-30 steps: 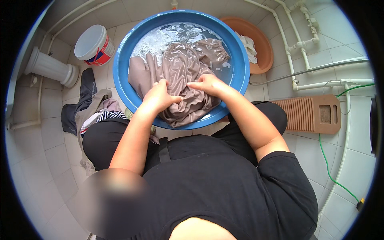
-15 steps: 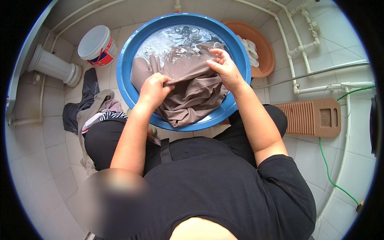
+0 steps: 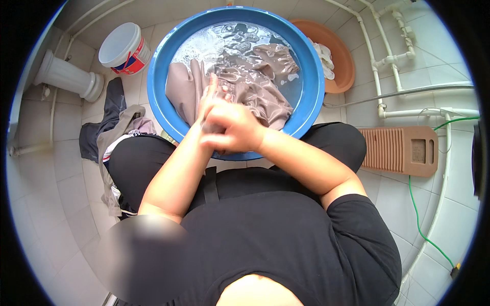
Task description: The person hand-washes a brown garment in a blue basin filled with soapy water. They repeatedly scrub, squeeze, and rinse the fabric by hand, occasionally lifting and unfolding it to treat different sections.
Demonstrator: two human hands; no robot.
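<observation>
Over the near left part of a blue basin (image 3: 311, 109), my two hands come together. My left hand (image 3: 209, 99) points away from me with its fingers stretched out, and no cloth shows in it. My right hand (image 3: 235, 125) crosses over the left one near its wrist and touches it. Motion smears the right fingers, so their closing is unclear. Beyond the hands, a wet grey-brown garment (image 3: 263, 94) lies bunched in the water, with one smooth fold rising against the basin's left wall. White suds (image 3: 196, 48) float at the far left of the water.
A white bucket (image 3: 120, 46) stands at the far left, near piled clothes (image 3: 115, 115). An orange-brown basin (image 3: 344, 66) holds white cloth behind the blue one. At right lie a brown washboard (image 3: 393, 150) and green cord (image 3: 421, 219), with white pipes (image 3: 375, 61) along the wall.
Both hands have let go of the garment and come together nearer to me. The garment has sunk and spread in the water.
</observation>
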